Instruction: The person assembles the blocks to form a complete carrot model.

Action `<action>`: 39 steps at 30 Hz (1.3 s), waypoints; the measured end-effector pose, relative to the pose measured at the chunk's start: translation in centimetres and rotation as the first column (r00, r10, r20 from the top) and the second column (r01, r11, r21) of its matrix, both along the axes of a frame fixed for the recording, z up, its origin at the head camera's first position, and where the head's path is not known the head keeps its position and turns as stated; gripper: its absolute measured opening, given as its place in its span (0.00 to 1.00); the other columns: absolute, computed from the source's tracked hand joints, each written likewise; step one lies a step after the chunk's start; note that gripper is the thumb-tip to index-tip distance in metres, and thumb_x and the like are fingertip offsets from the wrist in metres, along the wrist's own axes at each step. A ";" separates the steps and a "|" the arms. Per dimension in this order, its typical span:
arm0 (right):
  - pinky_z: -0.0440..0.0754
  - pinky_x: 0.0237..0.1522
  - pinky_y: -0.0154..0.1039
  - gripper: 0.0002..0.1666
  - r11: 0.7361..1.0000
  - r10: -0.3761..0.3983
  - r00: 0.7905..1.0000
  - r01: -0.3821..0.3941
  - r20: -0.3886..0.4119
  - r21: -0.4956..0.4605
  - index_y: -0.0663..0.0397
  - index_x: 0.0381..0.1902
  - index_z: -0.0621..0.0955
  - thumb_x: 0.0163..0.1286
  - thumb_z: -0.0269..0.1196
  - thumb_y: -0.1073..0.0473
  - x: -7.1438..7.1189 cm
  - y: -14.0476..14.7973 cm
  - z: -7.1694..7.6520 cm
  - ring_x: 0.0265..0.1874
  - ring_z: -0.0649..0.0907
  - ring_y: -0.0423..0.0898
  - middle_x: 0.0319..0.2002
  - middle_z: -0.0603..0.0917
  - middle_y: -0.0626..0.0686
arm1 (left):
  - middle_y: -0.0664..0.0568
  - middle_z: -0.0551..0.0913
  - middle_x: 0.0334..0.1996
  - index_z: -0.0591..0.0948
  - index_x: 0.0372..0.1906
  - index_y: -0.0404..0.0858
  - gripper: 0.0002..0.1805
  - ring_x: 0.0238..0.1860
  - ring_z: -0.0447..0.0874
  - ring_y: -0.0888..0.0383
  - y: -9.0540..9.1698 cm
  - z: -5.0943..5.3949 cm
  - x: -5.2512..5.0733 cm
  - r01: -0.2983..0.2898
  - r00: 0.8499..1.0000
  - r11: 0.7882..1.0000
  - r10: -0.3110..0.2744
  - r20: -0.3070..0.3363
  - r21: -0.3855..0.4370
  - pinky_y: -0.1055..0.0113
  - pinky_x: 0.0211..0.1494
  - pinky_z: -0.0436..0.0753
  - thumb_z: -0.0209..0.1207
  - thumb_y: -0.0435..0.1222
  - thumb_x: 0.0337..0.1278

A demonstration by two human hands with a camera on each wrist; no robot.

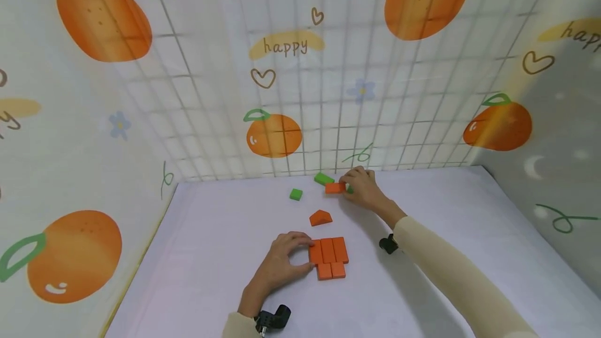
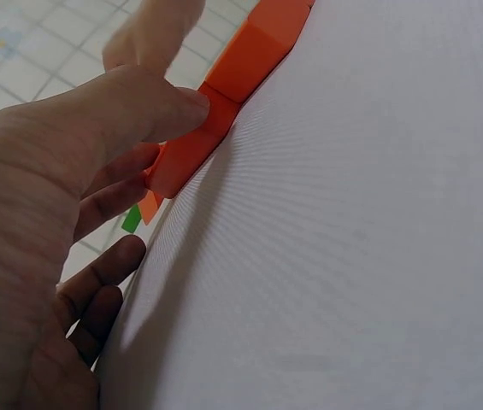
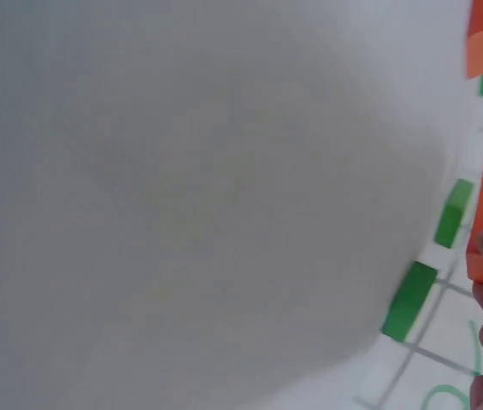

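Several flat orange blocks [image 1: 333, 250] lie side by side on the table, a row of longer ones behind two shorter ones. My left hand [image 1: 281, 260] holds the leftmost long block [image 2: 194, 145] between thumb and fingertips, at its near and far ends. Farther back, my right hand [image 1: 363, 188] pinches another orange block [image 1: 334, 188] by one end, raised off the table in the right wrist view. Green blocks [image 3: 409, 301] lie on the table near that hand, one partly hidden by it in the head view.
A roof-shaped orange block [image 1: 321, 218] sits between the assembled blocks and the back. One small green block [image 1: 296, 194] and a longer green block [image 1: 324, 178] lie near the table's rear edge. A grid wall with printed fruit [image 1: 274, 135] stands behind the table [image 1: 225, 233].
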State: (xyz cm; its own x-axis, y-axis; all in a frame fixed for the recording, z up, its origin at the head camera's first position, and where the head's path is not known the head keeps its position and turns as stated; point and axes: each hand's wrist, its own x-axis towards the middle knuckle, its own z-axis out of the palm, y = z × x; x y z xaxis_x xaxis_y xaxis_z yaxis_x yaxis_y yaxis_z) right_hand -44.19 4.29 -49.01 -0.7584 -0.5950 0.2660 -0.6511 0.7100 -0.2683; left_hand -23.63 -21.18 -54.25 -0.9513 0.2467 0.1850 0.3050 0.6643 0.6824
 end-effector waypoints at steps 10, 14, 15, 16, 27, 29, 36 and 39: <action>0.61 0.55 0.59 0.11 0.983 0.078 0.996 -0.084 -0.044 -0.162 0.48 0.43 0.85 0.62 0.71 0.58 5.5 2.3 3.0 0.55 0.71 0.51 0.47 0.83 0.49 | 0.69 0.74 0.59 0.82 0.57 0.59 0.24 0.61 0.68 0.60 0.1 0.0 0.1 0.008 1.000 1.000 -0.008 -0.026 -0.013 0.47 0.64 0.70 0.70 0.51 0.53; 0.62 0.53 0.56 0.13 0.972 0.126 0.991 -0.134 -0.052 -0.195 0.47 0.44 0.85 0.60 0.73 0.58 8.9 3.1 4.1 0.53 0.71 0.50 0.45 0.83 0.46 | 0.70 0.74 0.59 0.82 0.57 0.59 0.24 0.61 0.68 0.60 -0.2 -0.1 0.0 0.010 0.999 1.000 -0.010 -0.036 -0.012 0.47 0.64 0.69 0.70 0.52 0.53; 0.62 0.52 0.55 0.14 0.968 0.140 0.989 -0.147 -0.051 -0.202 0.47 0.44 0.85 0.60 0.73 0.59 9.8 3.2 4.3 0.53 0.71 0.49 0.45 0.83 0.46 | 0.71 0.74 0.59 0.82 0.57 0.60 0.24 0.61 0.68 0.61 -0.2 -0.2 0.0 0.005 0.999 1.000 -0.006 -0.038 -0.014 0.48 0.64 0.70 0.70 0.52 0.53; 0.62 0.52 0.54 0.14 0.966 0.152 0.987 -0.159 -0.052 -0.204 0.47 0.44 0.85 0.60 0.73 0.59 10.6 3.3 4.5 0.53 0.71 0.48 0.45 0.83 0.45 | 0.72 0.74 0.59 0.82 0.56 0.60 0.23 0.61 0.68 0.61 -0.3 -0.2 0.0 0.004 0.999 1.000 -0.004 -0.040 -0.013 0.48 0.64 0.69 0.70 0.52 0.53; 0.64 0.52 0.50 0.15 0.957 0.244 0.966 -0.253 -0.081 -0.144 0.43 0.44 0.86 0.56 0.73 0.56 18.7 3.9 2.5 0.51 0.72 0.42 0.43 0.81 0.39 | 0.74 0.73 0.59 0.81 0.56 0.62 0.24 0.61 0.67 0.62 -0.2 -0.5 -0.2 0.019 0.999 1.000 -0.018 -0.042 0.003 0.48 0.66 0.67 0.70 0.53 0.52; 0.65 0.52 0.49 0.16 0.956 0.262 0.961 -0.271 -0.089 -0.110 0.43 0.44 0.86 0.56 0.74 0.54 19.5 3.8 1.7 0.51 0.72 0.41 0.43 0.81 0.39 | 0.74 0.73 0.59 0.82 0.56 0.61 0.24 0.61 0.67 0.62 -0.3 -0.6 -0.3 0.019 0.999 1.000 -0.019 -0.047 0.001 0.49 0.66 0.66 0.70 0.52 0.52; 0.65 0.52 0.49 0.18 0.953 0.298 0.952 -0.301 -0.075 -0.034 0.45 0.45 0.87 0.55 0.75 0.52 20.9 3.4 0.2 0.51 0.73 0.42 0.44 0.82 0.40 | 0.73 0.73 0.59 0.82 0.57 0.60 0.24 0.61 0.68 0.61 -0.3 -0.5 -0.2 0.020 0.998 1.000 -0.021 -0.065 -0.009 0.47 0.66 0.67 0.70 0.52 0.52; 0.66 0.52 0.49 0.18 0.955 0.294 0.954 -0.296 -0.062 -0.022 0.45 0.44 0.87 0.55 0.75 0.52 21.2 3.3 -0.1 0.51 0.73 0.43 0.44 0.83 0.41 | 0.72 0.73 0.59 0.81 0.57 0.60 0.24 0.61 0.68 0.61 -0.2 -0.5 -0.1 0.021 0.998 1.000 -0.022 -0.062 -0.009 0.47 0.66 0.67 0.70 0.52 0.53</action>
State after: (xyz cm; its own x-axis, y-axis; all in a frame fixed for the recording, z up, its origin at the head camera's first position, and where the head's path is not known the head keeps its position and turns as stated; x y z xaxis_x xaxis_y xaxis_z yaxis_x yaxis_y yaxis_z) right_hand -23.02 7.57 -49.13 -0.5335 -0.7808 0.3250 -0.8450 0.4763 -0.2431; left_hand -23.72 -21.38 -54.76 -0.9325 0.2688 0.2412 0.3608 0.6630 0.6560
